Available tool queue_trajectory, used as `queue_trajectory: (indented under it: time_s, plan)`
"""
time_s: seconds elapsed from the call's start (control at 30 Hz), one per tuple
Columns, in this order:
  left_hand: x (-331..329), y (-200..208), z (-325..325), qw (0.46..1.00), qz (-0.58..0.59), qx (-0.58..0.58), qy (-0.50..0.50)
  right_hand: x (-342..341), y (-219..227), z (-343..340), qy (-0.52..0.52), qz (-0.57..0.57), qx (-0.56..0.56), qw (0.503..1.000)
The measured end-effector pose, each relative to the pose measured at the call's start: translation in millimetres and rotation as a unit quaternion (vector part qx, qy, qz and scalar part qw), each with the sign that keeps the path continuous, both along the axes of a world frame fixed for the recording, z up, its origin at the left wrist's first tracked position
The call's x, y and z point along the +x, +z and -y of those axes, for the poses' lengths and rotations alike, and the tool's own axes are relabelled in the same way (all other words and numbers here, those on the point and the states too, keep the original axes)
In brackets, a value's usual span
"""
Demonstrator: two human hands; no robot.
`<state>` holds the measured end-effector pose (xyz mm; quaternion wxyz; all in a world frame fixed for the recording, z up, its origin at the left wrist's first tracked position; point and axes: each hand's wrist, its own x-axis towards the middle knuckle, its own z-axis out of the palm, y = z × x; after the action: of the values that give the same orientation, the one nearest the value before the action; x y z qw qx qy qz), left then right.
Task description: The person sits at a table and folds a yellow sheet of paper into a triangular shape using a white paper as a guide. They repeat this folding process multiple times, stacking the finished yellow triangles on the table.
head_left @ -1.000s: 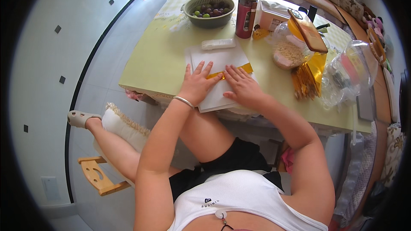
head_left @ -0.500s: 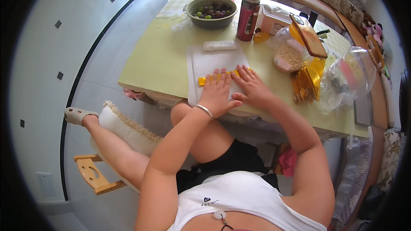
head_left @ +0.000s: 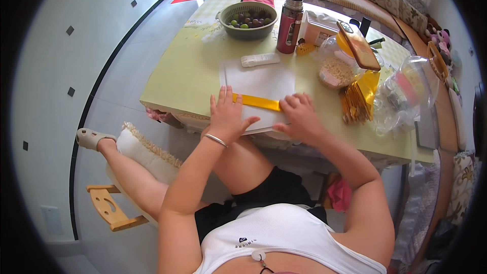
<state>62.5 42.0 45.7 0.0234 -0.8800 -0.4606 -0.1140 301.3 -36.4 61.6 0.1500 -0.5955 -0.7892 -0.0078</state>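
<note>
Nearest, at about 6 o'clock in the view, the person's forearms run up to the near edge of a pale green table [head_left: 177, 78]. Left hand [head_left: 225, 116], with a thin bracelet on the wrist, lies flat, fingers spread, pressing on a white sheet [head_left: 261, 78]. Its fingertips touch the left end of a yellow paper strip [head_left: 259, 102] that lies across the sheet's near part. Right hand [head_left: 300, 116], at 3 o'clock from the left one, rests with fingers curled down on the sheet, fingertips just beside the strip's right end. Neither hand is closed around anything; both press flat, apart, strip between them.

Just beyond the sheet, at 12 o'clock, lies a small white oblong object [head_left: 259, 60]; its kind cannot be told. At 2 o'clock from the hands: a bundle of gold-yellow strips [head_left: 357, 99], a clear jar of pale grains [head_left: 335, 71], and crumpled clear plastic bags [head_left: 406, 91].

Farther, at 12 o'clock: a dark red flask [head_left: 289, 18] standing upright. Left of it, a green basket of green and dark round fruit [head_left: 248, 20].
</note>
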Motion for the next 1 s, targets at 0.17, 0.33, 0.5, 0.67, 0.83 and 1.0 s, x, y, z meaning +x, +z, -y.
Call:
queue_trajectory:
  time_s: [0.17,0.33,0.5,0.67,0.83,1.0]
  plan:
    - [1.9,12.2,-16.8,0.999,0.046,0.015,-0.016,-19.8,3.4,26.2,0.093,-0.091,-0.021,0.991]
    - [8.1,7.5,-22.1,0.999,0.032,0.04,-0.012,28.0,-11.7,-18.4,0.018,-0.038,0.036,0.998]
    - [-1.0,-3.8,-33.4,0.994,0.074,0.052,-0.055,19.9,10.3,18.9,0.082,-0.004,-0.046,0.996]
    - [4.8,1.4,-44.8,0.988,0.078,-0.032,-0.133,4.2,13.2,38.9,0.124,0.021,-0.036,0.991]
    - [34.6,11.3,-51.0,0.972,0.043,-0.135,-0.186,-0.7,4.9,33.5,0.127,0.066,-0.023,0.99]
    - [42.6,16.2,-32.5,0.978,0.039,0.03,-0.204,-13.5,-12.9,24.6,0.128,0.074,0.108,0.983]
